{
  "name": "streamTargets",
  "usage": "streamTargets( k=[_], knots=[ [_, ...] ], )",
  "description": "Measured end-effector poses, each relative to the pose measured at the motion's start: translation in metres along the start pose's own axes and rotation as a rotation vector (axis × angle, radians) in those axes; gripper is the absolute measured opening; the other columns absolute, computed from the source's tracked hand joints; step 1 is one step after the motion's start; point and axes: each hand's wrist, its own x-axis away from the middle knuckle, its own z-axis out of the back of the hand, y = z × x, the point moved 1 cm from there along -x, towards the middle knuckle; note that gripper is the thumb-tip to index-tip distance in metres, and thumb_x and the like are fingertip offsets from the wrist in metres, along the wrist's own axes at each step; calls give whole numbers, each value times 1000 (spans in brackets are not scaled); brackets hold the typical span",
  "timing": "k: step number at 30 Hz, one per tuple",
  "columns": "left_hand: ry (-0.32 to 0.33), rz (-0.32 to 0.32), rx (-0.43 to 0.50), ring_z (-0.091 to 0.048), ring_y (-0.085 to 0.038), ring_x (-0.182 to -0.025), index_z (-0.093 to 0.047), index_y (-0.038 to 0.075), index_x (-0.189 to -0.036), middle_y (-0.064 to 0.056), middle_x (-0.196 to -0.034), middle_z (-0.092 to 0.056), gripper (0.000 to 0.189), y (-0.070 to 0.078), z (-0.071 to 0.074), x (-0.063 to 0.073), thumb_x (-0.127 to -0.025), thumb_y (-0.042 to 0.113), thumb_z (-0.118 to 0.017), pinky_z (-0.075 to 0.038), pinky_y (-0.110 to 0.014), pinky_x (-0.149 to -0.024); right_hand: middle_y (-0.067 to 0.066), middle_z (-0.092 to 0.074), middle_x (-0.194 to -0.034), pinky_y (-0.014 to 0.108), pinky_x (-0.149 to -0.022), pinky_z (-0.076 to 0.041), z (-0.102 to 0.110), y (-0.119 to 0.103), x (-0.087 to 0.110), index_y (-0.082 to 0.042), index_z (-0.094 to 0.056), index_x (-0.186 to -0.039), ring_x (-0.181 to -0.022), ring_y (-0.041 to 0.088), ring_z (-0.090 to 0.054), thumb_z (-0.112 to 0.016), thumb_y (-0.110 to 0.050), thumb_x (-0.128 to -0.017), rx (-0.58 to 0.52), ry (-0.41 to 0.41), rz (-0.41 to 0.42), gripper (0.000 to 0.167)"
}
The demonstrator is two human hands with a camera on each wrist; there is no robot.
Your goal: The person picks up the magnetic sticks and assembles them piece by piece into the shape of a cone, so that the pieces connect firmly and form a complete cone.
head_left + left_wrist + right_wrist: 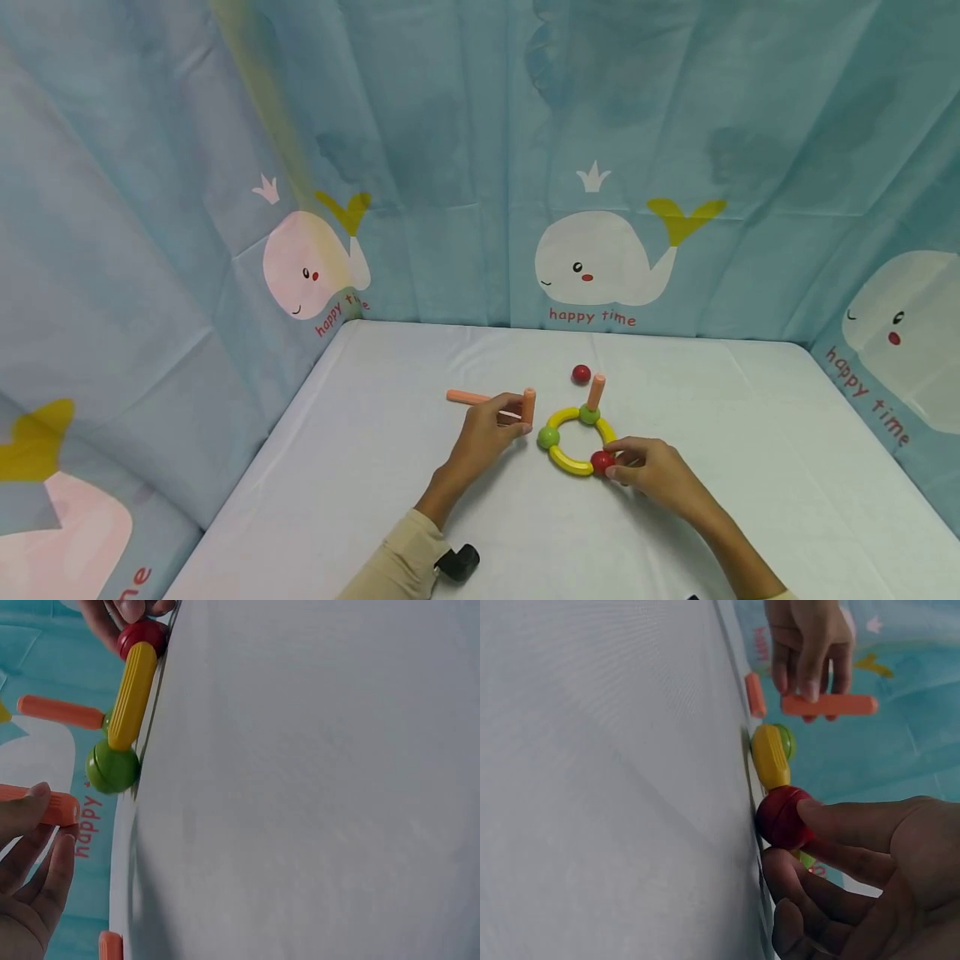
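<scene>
My left hand [482,435] pinches an orange rod [528,407], held upright just left of a ring of curved yellow bars [572,463]. Green balls join the ring at its left [548,437] and its far side. From the far green ball [589,414] a second orange rod [596,392] rises. At the ring's near right corner, my right hand [660,475] grips a red ball [782,817] between thumb and fingers. The left wrist view shows the held rod apart from the nearest green ball [112,766].
A loose red ball [581,374] lies behind the ring. Another orange rod [467,397] lies flat beyond my left hand. The white-covered table [360,467] meets blue whale-print curtains [450,250] at the back and sides. A black object [459,563] sits at the left sleeve.
</scene>
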Motion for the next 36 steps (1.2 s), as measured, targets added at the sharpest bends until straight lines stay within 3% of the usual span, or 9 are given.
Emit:
streamTargets(
  k=[15, 27, 36],
  knots=[
    [-18, -18, 20, -72, -13, -105, -70, 14, -132, -2, -116, -77, 37, 16, -18, -8, -96, 11, -79, -59, -26, -94, 0, -76, -94, 31, -65, -55, -10, -4, -2, -7, -79, -118, -80, 17, -64, -85, -16, -89, 14, 11, 3, 31],
    [-24, 1, -14, -71, -8, -104, -71, 12, -129, -2, -118, -77, 35, 14, -29, -12, -96, 10, -79, -58, -21, -93, 1, -77, -96, 31, -68, -56, -12, -5, -2, -7, -79, -117, -84, 17, -65, -85, -14, -89, 1, 3, 16, 30],
    [-32, 4, -48, -71, -8, -102, -71, 12, -129, -2, -119, -77, 34, 13, -30, -11, -96, 12, -79, -58, -21, -93, -1, -75, -93, 30, -65, -55, -7, -5, -3, -9, -79, -117, -81, 16, -64, -84, -17, -90, 31, 6, 19, 29]
  ],
)
